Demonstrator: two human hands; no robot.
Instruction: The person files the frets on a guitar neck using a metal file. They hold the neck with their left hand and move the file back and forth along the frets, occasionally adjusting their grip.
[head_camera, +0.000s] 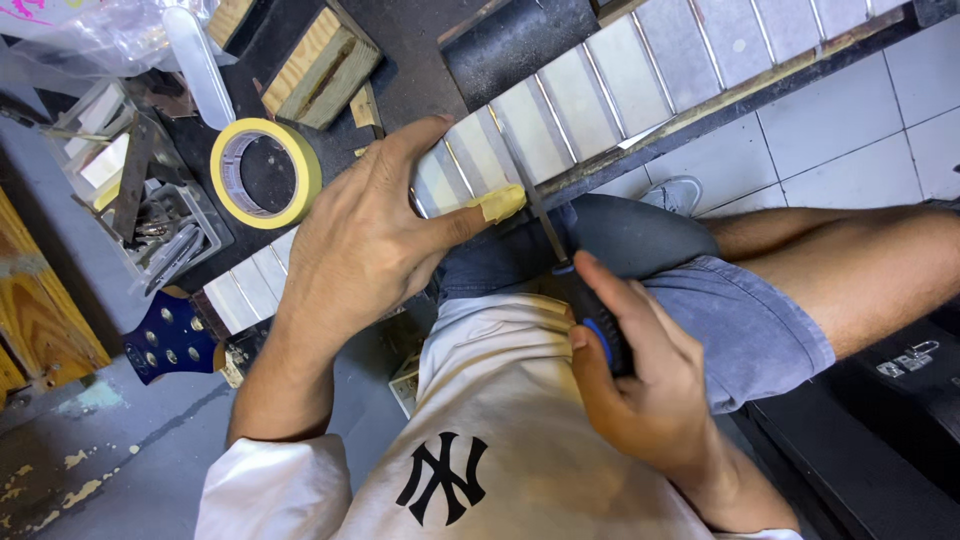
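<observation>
we see the long guitar neck with its pale masked fretboard and thin metal frets (600, 95) running across the dark workbench (420, 40), and we place everything else against that neck. our left hand (360, 235) lies over the neck near its headstock end, fingers spread and pressing down on the fretboard, the thumb tip wrapped in a piece of yellow tape (500, 203) and resting on the near edge of the neck. our right hand (630, 370) sits below the neck, over the lap, clenched round the black and blue handle of a slim metal file (540, 215); the file's blade reaches up from the handle and lies across the fretboard just beside the taped thumb. a yellow roll of masking tape (267, 173) lies flat on the bench, just beyond the left hand. a dark blue guitar headstock with round tuner holes (168, 338) shows at the neck's far left end. two pale wooden blocks (320, 65) rest above the neck, near the tape roll. a grey tray of metal tools (150, 215) stands left of the roll
</observation>
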